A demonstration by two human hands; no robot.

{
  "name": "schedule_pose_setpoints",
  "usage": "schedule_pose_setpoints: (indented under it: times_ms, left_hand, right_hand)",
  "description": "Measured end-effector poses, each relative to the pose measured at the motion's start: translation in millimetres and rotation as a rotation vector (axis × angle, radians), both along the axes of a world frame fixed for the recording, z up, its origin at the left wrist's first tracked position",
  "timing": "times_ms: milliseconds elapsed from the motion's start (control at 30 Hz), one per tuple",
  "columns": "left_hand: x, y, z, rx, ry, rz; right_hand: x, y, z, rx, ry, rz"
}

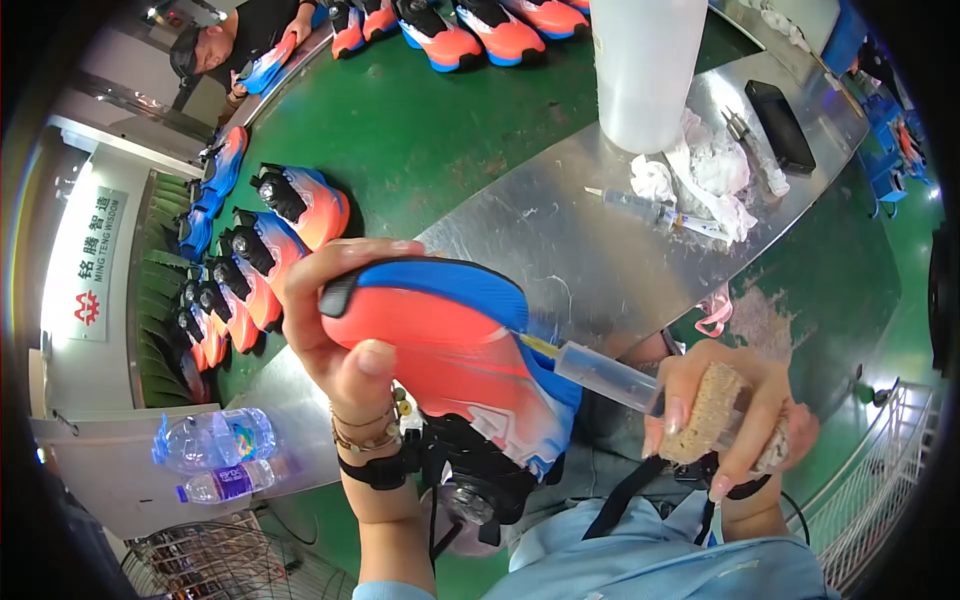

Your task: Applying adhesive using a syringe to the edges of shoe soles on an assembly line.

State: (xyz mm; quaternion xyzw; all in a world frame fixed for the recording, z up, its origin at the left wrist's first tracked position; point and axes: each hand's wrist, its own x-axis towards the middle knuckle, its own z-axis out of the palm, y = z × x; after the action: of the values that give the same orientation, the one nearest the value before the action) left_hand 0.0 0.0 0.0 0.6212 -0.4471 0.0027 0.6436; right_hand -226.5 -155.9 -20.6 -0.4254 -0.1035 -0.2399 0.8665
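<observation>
My left hand (pixel 335 325) grips an orange and blue sports shoe (pixel 450 350) on a black last, sole side up, close to my chest. My right hand (pixel 730 420) holds a clear syringe (pixel 610 378) and a tan sponge-like block (pixel 705 412). The syringe's yellow tip touches the seam between the blue sole edge and the orange upper.
A steel plate (pixel 560 240) on the green conveyor carries a second syringe (pixel 655 212), white rags (pixel 705 170), a dark phone (pixel 782 125) and a translucent bottle (pixel 648 65). Rows of matching shoes (pixel 275 240) lie left and at the far edge. Another person (pixel 235 40) works far left. Water bottles (pixel 215 455) lie lower left.
</observation>
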Motion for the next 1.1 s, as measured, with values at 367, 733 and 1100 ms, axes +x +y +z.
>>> schedule_pose_setpoints:
  times_ms: [367,733,1100]
  left_hand:
    - [16.8,8.7,-13.1,-0.083,0.160,0.166]
    - [44.0,17.4,-29.7,0.031,0.169,0.307]
    - [68.7,53.6,-81.2,0.050,0.282,0.500]
  right_hand:
    - [-6.8,9.3,-22.9,0.011,0.170,0.126]
    - [-29.5,12.5,-39.4,0.013,0.341,0.091]
    - [-15.9,17.1,-46.2,-0.161,0.312,-0.029]
